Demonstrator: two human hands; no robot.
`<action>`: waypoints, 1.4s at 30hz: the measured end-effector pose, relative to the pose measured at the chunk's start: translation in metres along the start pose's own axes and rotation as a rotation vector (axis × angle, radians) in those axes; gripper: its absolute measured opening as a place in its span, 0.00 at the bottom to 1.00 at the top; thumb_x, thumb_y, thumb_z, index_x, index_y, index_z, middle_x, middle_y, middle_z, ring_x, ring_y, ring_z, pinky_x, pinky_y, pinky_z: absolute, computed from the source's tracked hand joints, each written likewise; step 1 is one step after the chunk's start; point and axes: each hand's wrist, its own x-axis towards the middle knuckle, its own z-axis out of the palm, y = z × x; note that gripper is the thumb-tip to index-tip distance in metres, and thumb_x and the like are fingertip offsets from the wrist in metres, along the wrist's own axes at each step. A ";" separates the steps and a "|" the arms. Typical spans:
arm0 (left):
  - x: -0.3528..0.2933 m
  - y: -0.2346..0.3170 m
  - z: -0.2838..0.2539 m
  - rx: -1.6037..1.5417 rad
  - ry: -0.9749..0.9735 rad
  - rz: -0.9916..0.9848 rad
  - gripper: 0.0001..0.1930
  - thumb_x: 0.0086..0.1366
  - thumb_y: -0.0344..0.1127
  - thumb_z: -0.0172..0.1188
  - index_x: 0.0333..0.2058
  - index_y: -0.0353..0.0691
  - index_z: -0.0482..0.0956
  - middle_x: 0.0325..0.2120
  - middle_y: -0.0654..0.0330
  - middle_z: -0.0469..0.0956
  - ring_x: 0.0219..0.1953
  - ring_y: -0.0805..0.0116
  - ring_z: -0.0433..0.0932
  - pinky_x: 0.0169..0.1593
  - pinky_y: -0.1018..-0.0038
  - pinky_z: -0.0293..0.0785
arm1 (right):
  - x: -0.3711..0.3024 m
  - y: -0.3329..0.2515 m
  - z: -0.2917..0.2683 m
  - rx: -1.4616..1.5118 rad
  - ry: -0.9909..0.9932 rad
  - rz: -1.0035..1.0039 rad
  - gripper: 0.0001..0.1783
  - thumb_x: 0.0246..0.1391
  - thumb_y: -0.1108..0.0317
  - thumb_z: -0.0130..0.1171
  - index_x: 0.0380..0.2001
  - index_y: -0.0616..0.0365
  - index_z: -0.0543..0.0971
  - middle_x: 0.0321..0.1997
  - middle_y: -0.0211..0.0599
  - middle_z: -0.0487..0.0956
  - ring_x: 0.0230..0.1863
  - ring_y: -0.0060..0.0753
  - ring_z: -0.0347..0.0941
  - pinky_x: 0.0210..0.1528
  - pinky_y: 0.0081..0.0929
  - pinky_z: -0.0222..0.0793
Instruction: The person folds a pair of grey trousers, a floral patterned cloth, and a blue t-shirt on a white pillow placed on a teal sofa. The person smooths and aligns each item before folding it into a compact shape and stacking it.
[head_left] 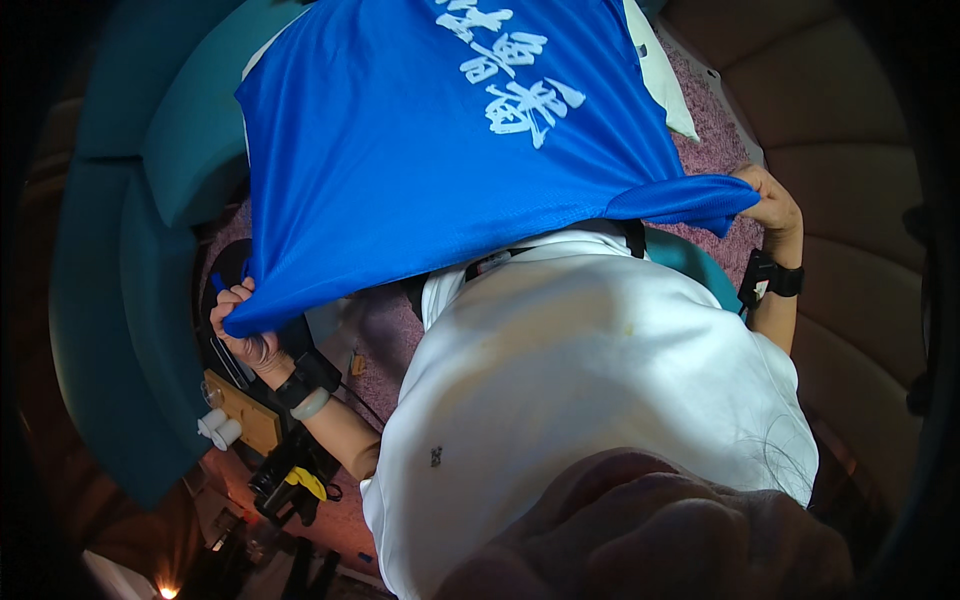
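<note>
A blue jersey [430, 190] of thin fabric, with large white writing across it, is stretched out in front of me. Its near edge hangs in a sagging line between my hands. My left hand [245, 325] grips the near left corner, fingers curled round the fabric. At the near right corner, my right hand [772, 197] pinches a bunched, folded part of the jersey. Beneath the cloth, a white flat thing [662, 85] shows along the right side; most of it is covered. Black straps with small devices sit on both wrists.
Teal sofa seating [130, 300] curves along the left, and brown padded seating [840, 150] along the right. Pink carpet [385, 345] lies below. Near my left forearm are a wooden board [243, 412], white cups [220, 428] and a yellow item [308, 482] among dark gear.
</note>
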 end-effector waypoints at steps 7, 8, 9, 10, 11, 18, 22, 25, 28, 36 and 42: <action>-0.014 -0.008 -0.013 0.008 0.304 -0.168 0.09 0.68 0.33 0.60 0.45 0.40 0.75 0.30 0.62 0.71 0.33 0.69 0.75 0.44 0.73 0.75 | 0.002 -0.013 0.004 0.027 -0.099 0.192 0.14 0.59 0.61 0.63 0.26 0.61 0.78 0.23 0.24 0.73 0.27 0.15 0.64 0.31 0.20 0.63; -0.013 -0.011 -0.015 0.004 0.380 -0.199 0.09 0.68 0.32 0.59 0.46 0.40 0.75 0.31 0.62 0.73 0.34 0.70 0.76 0.44 0.74 0.77 | 0.006 -0.016 0.006 0.010 -0.097 0.196 0.14 0.60 0.60 0.63 0.28 0.61 0.79 0.24 0.25 0.73 0.28 0.15 0.65 0.32 0.20 0.64; -0.010 -0.015 -0.016 0.109 0.363 -0.226 0.08 0.70 0.30 0.56 0.46 0.38 0.75 0.37 0.59 0.77 0.38 0.70 0.79 0.48 0.74 0.78 | 0.009 -0.020 0.009 -0.057 -0.061 0.188 0.14 0.61 0.59 0.62 0.31 0.61 0.79 0.26 0.26 0.74 0.29 0.16 0.65 0.34 0.20 0.65; -0.005 -0.019 -0.017 0.151 0.384 -0.243 0.09 0.69 0.29 0.56 0.46 0.37 0.74 0.37 0.59 0.78 0.39 0.69 0.79 0.49 0.73 0.78 | 0.015 -0.024 0.011 -0.111 -0.013 0.179 0.15 0.61 0.58 0.61 0.34 0.61 0.80 0.27 0.27 0.75 0.29 0.16 0.66 0.36 0.20 0.66; 0.000 -0.023 -0.020 0.185 0.329 -0.234 0.09 0.69 0.29 0.56 0.46 0.36 0.74 0.38 0.59 0.78 0.40 0.69 0.80 0.50 0.72 0.78 | 0.019 -0.026 0.013 -0.197 0.033 0.193 0.16 0.62 0.57 0.60 0.37 0.62 0.80 0.28 0.27 0.75 0.30 0.16 0.67 0.37 0.20 0.68; 0.037 -0.039 -0.028 0.172 0.402 -0.299 0.15 0.67 0.30 0.56 0.52 0.39 0.76 0.45 0.55 0.80 0.44 0.60 0.81 0.48 0.66 0.80 | 0.066 -0.029 0.002 -0.447 0.395 -0.123 0.18 0.64 0.52 0.59 0.47 0.51 0.82 0.40 0.24 0.78 0.39 0.20 0.73 0.44 0.20 0.71; 0.079 -0.049 -0.024 0.575 0.622 -0.199 0.20 0.66 0.37 0.58 0.54 0.34 0.75 0.43 0.54 0.81 0.47 0.57 0.80 0.49 0.59 0.78 | 0.103 -0.058 0.007 -0.135 0.600 -0.183 0.17 0.60 0.56 0.63 0.46 0.55 0.82 0.41 0.28 0.80 0.44 0.22 0.74 0.48 0.20 0.70; 0.100 -0.046 0.023 1.332 0.883 -0.265 0.23 0.61 0.43 0.64 0.49 0.31 0.78 0.39 0.52 0.83 0.44 0.59 0.80 0.46 0.62 0.77 | 0.127 -0.079 0.016 -0.060 0.602 -0.237 0.15 0.57 0.62 0.64 0.43 0.61 0.82 0.40 0.34 0.81 0.47 0.28 0.74 0.50 0.24 0.70; 0.105 -0.060 0.124 0.848 0.387 0.049 0.27 0.59 0.41 0.70 0.53 0.32 0.75 0.39 0.51 0.79 0.41 0.60 0.79 0.47 0.64 0.76 | 0.156 -0.069 0.035 -0.225 0.759 -0.201 0.14 0.58 0.61 0.62 0.40 0.60 0.83 0.38 0.36 0.82 0.41 0.28 0.75 0.45 0.26 0.70; 0.075 -0.063 0.355 0.706 -0.503 0.354 0.54 0.46 0.48 0.80 0.67 0.43 0.58 0.58 0.47 0.70 0.60 0.51 0.71 0.62 0.60 0.69 | 0.153 -0.060 0.080 -0.262 0.351 -0.256 0.16 0.57 0.52 0.65 0.37 0.53 0.87 0.35 0.31 0.82 0.37 0.21 0.75 0.44 0.20 0.70; 0.050 -0.081 0.366 0.558 -0.464 0.076 0.15 0.59 0.39 0.71 0.33 0.32 0.79 0.24 0.50 0.81 0.25 0.59 0.80 0.31 0.69 0.74 | 0.151 -0.065 0.010 -0.289 0.474 -0.112 0.15 0.60 0.51 0.63 0.39 0.50 0.84 0.35 0.23 0.79 0.37 0.17 0.72 0.44 0.18 0.66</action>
